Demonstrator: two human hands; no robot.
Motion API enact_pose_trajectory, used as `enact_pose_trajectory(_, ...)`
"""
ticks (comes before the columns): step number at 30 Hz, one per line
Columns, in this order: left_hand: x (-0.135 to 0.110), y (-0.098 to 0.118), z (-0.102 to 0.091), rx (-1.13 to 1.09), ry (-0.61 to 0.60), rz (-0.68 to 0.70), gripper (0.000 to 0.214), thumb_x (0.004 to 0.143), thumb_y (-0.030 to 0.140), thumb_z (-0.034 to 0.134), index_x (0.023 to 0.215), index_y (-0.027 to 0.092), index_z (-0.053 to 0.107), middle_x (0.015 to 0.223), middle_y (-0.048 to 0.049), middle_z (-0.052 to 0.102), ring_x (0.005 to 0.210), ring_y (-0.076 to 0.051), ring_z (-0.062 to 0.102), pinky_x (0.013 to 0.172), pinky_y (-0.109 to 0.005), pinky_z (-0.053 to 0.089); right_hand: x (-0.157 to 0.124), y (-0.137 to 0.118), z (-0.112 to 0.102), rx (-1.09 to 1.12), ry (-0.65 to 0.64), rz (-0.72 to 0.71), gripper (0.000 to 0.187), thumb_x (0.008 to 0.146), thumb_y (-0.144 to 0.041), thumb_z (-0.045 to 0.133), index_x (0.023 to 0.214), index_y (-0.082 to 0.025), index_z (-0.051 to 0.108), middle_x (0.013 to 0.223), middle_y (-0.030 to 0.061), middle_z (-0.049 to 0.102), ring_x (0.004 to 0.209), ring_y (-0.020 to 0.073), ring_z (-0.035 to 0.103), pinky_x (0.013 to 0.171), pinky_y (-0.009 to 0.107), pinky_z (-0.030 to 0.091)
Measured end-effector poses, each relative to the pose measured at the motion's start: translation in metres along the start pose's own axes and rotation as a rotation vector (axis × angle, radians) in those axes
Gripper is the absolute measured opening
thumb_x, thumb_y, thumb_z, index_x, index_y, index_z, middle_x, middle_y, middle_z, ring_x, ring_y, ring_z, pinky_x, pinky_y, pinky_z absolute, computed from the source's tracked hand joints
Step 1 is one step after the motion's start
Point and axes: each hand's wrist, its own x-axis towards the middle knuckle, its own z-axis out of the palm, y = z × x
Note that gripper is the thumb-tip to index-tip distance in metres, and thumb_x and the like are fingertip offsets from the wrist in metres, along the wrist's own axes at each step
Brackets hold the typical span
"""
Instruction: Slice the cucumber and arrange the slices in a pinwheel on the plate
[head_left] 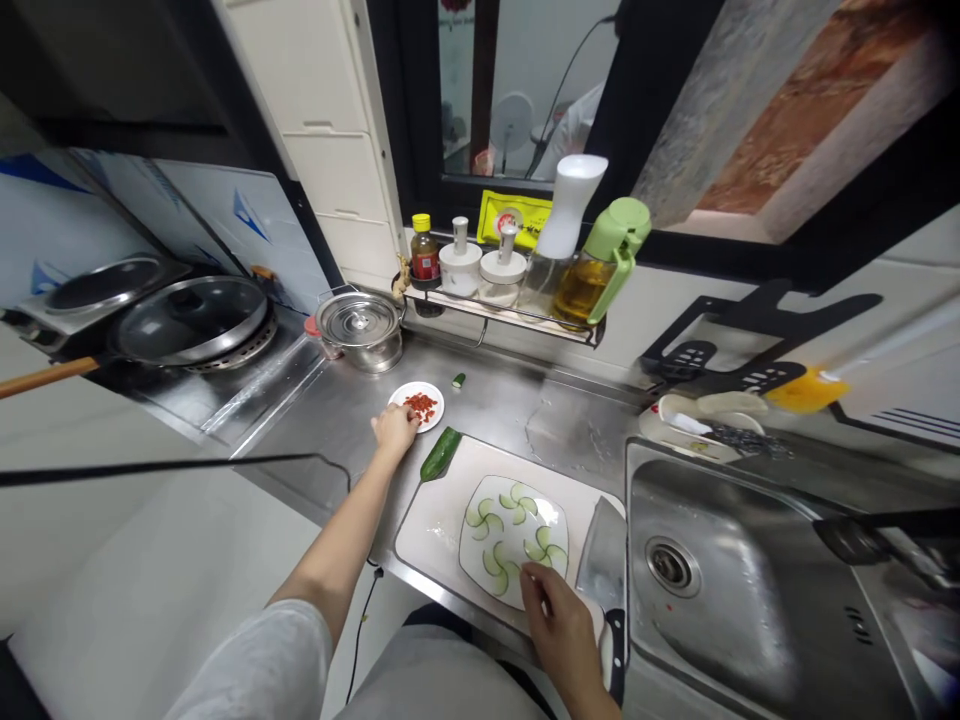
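My left hand [394,428] reaches out to a small white dish of chopped red chilli [418,404], fingers curled at its near rim. My right hand [559,620] rests at the near edge of a square white plate [475,560], fingertips pinched together by the cucumber slices [512,532] laid out on it in a ring. The plate sits on a pale cutting board [427,525]. A piece of cucumber [440,452] lies at the board's far left corner. A cleaver [602,560] lies on the board right of the plate.
A steel sink [712,570] lies to the right. A lidded steel pot [360,325], a covered wok [191,320] and a rack of condiment bottles [510,270] stand at the back. A cucumber end [458,380] lies on the counter.
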Motion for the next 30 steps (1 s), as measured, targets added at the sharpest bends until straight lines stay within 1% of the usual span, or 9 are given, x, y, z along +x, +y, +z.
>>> enact_pose_trajectory(4, 0.007, 0.007, 0.009, 0.08, -0.023, -0.014, 0.021, 0.081, 0.037, 0.055, 0.087, 0.024, 0.071, 0.111, -0.011, 0.063, 0.103, -0.029, 0.057, 0.088, -0.044, 0.035, 0.001, -0.001, -0.001, -0.016, 0.005, 0.016, 0.028, 0.091, -0.039, 0.047, 0.091, -0.02, 0.067, 0.084, 0.0081, 0.073, 0.07, 0.0184, 0.069, 0.062, 0.025, 0.054)
enact_pose_trajectory(7, 0.01, 0.008, 0.012, 0.108, -0.021, -0.017, 0.024, 0.081, 0.039, 0.054, 0.089, 0.023, 0.07, 0.111, -0.0128, 0.063, 0.103, -0.03, 0.057, 0.088, -0.046, 0.035, 0.0, -0.001, -0.001, -0.016, 0.003, 0.028, 0.027, 0.092, -0.038, 0.047, 0.092, -0.02, 0.067, 0.085, 0.0078, 0.073, 0.072, 0.0181, 0.069, 0.064, 0.025, 0.054)
enact_pose_trajectory(10, 0.014, 0.008, 0.015, 0.118, -0.025, -0.007, 0.024, 0.082, 0.037, 0.053, 0.089, 0.023, 0.071, 0.111, -0.0128, 0.063, 0.103, -0.03, 0.057, 0.088, -0.046, 0.036, -0.001, 0.0, 0.0, -0.023, 0.005, 0.033, 0.027, 0.092, -0.037, 0.046, 0.092, -0.02, 0.066, 0.086, 0.0075, 0.073, 0.072, 0.0181, 0.069, 0.065, 0.025, 0.055)
enact_pose_trajectory(17, 0.017, 0.007, 0.023, 0.077, 0.003, -0.02, 0.019, 0.081, 0.032, 0.053, 0.083, 0.024, 0.071, 0.107, -0.0103, 0.064, 0.1, -0.028, 0.058, 0.086, -0.044, 0.037, -0.001, 0.004, 0.0, -0.05, 0.008, 0.036, 0.028, 0.092, -0.038, 0.046, 0.092, -0.019, 0.067, 0.086, 0.0082, 0.073, 0.073, 0.0192, 0.07, 0.068, 0.027, 0.055)
enact_pose_trajectory(23, 0.017, 0.007, 0.024, 0.037, 0.002, 0.009, 0.019, 0.081, 0.034, 0.055, 0.083, 0.025, 0.071, 0.109, -0.0092, 0.065, 0.101, -0.027, 0.058, 0.087, -0.043, 0.037, -0.003, 0.002, 0.001, -0.038, -0.016, 0.058, 0.03, 0.092, -0.039, 0.044, 0.093, -0.02, 0.067, 0.086, 0.0077, 0.073, 0.074, 0.0192, 0.069, 0.067, 0.027, 0.055)
enact_pose_trajectory(27, 0.015, 0.004, 0.023, -0.072, 0.033, -0.013, 0.015, 0.079, 0.03, 0.056, 0.081, 0.024, 0.07, 0.106, -0.0076, 0.067, 0.099, -0.025, 0.06, 0.085, -0.038, 0.04, -0.003, 0.0, 0.001, -0.051, -0.017, 0.055, 0.029, 0.092, -0.037, 0.044, 0.094, -0.02, 0.067, 0.085, 0.0074, 0.073, 0.072, 0.0185, 0.069, 0.064, 0.026, 0.055)
enact_pose_trajectory(29, 0.014, 0.001, 0.022, -0.207, 0.029, -0.037, 0.011, 0.075, 0.029, 0.059, 0.078, 0.023, 0.068, 0.096, -0.006, 0.07, 0.092, -0.023, 0.062, 0.08, -0.034, 0.042, -0.002, -0.001, -0.001, -0.052, -0.013, 0.05, 0.028, 0.092, -0.036, 0.045, 0.093, -0.02, 0.068, 0.086, 0.007, 0.073, 0.072, 0.0179, 0.069, 0.064, 0.026, 0.054)
enact_pose_trajectory(30, 0.013, 0.0, 0.021, -0.315, 0.02, -0.051, 0.009, 0.073, 0.028, 0.061, 0.075, 0.022, 0.067, 0.09, -0.005, 0.071, 0.087, -0.021, 0.063, 0.078, -0.031, 0.043, -0.001, -0.001, -0.001, -0.052, -0.012, 0.047, 0.027, 0.092, -0.036, 0.045, 0.093, -0.02, 0.068, 0.086, 0.0067, 0.073, 0.072, 0.0178, 0.069, 0.063, 0.025, 0.054)
